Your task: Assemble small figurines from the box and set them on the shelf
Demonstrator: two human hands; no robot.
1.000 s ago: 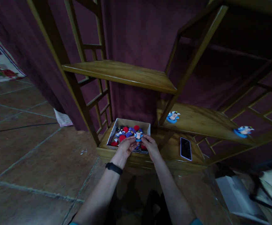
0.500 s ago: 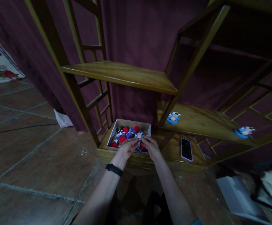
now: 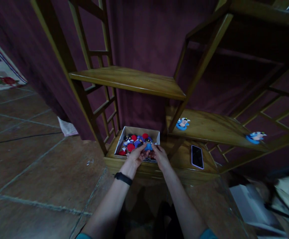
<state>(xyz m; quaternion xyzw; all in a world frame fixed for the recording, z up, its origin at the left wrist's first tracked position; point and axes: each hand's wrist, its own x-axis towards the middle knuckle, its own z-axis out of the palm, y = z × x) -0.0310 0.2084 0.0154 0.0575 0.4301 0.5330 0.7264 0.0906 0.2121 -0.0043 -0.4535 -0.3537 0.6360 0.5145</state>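
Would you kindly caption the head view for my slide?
Left hand and right hand hold a small, rounded blue object over a pale cardboard box.

The held toy (image 3: 148, 146) shows plain blue, while the box (image 3: 154, 134) is off-white and its jumbled figures (image 3: 130, 147) are red, purple-blue, black and white. The two figurines (image 3: 182, 123) mix white and pale pink on blue bases, and the phone (image 3: 197, 157) is black, edged in lilac. Yellowish-brown grained shelves (image 3: 126, 79) front a maroon curtain (image 3: 144, 39); red flowers pattern a white cloth (image 3: 0, 70).

1 phone (image 3: 197, 156) lies flat, 1 dark cable (image 3: 25, 137) crosses the floor (image 3: 47, 179), and a purple curtain (image 3: 139, 39) hangs.
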